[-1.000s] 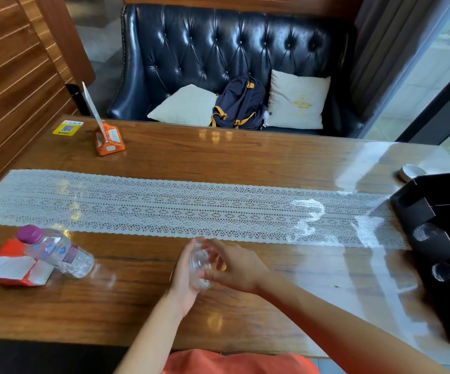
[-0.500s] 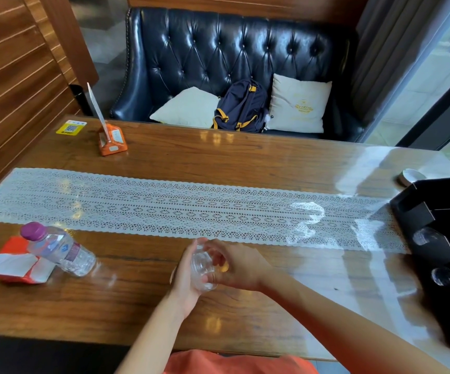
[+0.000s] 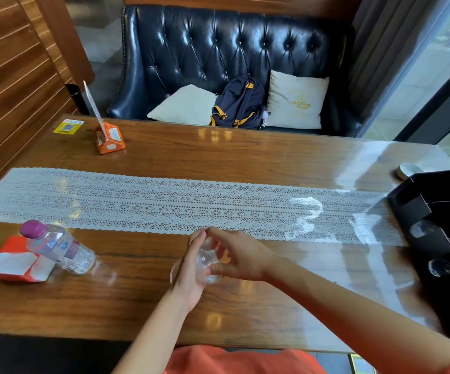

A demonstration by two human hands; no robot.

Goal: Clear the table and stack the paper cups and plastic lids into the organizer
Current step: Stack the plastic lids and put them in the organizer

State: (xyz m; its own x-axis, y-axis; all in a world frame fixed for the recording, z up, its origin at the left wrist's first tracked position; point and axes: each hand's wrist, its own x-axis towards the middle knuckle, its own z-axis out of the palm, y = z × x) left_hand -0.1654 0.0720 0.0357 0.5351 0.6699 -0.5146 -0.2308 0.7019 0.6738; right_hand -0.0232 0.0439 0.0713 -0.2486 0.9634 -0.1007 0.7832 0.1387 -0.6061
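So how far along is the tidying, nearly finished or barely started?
Well along, it seems. The black organizer at the table's right end already holds stacks in several slots. In hand: both the left hand and the right hand hold clear plastic lids above the table. Left: slotting these in, plus the water bottle and orange packet, if those count.

Clear plastic lids [image 3: 208, 261] clasped between both hands above the table; black organizer [image 3: 445, 238] far right.
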